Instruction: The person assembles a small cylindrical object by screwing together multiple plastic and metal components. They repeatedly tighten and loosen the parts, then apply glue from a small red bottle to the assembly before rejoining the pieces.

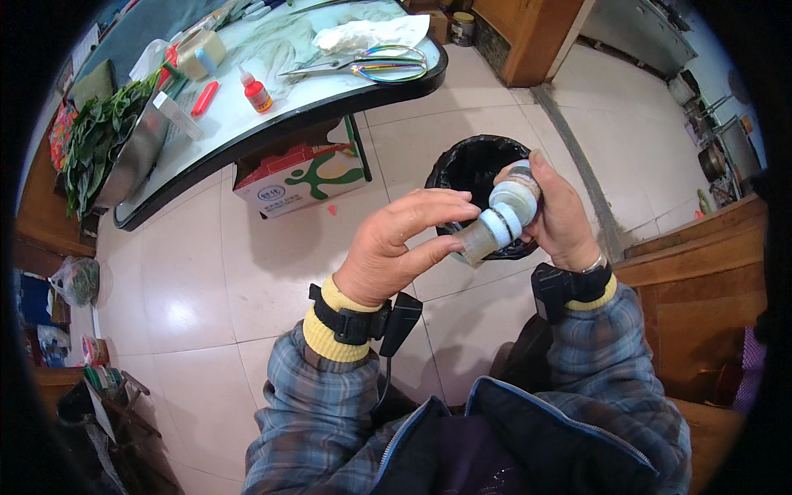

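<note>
Head view: your right hand (563, 210) grasps the light-blue and clear cylindrical object (513, 200) around its upper end, with the thumb along the side. Your left hand (394, 239) is at the object's clear lower end, thumb tip touching it and fingers extended above; you cannot tell from this view whether that hand grips. The object is tilted, in front of the black-lined bin (452, 169). Ahead and to your left, the tabletop (219, 136) carries scissors (360, 63) and a small red bottle (257, 96); a cardboard box (309, 180) sits beneath it.
</note>
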Available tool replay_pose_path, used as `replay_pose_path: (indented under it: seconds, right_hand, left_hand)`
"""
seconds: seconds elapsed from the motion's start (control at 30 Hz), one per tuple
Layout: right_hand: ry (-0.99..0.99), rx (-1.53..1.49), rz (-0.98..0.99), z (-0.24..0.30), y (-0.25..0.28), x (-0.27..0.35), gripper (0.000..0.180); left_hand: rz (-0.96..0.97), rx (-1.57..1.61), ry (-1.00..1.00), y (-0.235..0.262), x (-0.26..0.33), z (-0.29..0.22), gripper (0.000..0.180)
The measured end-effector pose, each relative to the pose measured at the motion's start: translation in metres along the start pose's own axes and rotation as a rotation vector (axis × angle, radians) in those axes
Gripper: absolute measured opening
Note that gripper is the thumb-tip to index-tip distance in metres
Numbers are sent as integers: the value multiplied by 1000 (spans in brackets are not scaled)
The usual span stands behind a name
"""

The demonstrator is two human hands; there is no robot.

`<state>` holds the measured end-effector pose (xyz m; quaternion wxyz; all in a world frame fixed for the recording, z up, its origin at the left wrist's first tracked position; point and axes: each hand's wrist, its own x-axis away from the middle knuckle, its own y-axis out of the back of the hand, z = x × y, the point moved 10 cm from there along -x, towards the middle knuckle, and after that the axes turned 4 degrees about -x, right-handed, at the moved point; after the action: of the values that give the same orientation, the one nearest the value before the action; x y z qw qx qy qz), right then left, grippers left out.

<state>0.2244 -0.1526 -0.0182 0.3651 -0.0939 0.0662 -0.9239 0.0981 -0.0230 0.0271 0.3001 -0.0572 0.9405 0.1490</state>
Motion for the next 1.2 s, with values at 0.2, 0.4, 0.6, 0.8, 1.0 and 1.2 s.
replay_pose_path:
  seconds: [0.2,0.4,0.6,0.8,1.0,1.2]
  right_hand:
    - [28,63,-21,2,3,3,49]
    - [48,95,-19,7,1,6,50]
    - [46,92,-20,8,2,6,50]
    - [-3,28,-24,0,3,3,51]
    - [12,-53,-63,-4,7,0,49]
    - [170,-87,-120,10,14,-1,48]
  left_hand:
    - [-91,-141,-29,-4,-1,-7,35]
    - [-131,-244,-41,-2,-1,-9,30]
    - [-150,-353,-99,-1,0,-16,27]
    - [-140,-371,-66,-3,0,-17,30]
    - [-230,-368,-55,-1,1,-19,26]
    - [-460,166,182,8,14,13,16]
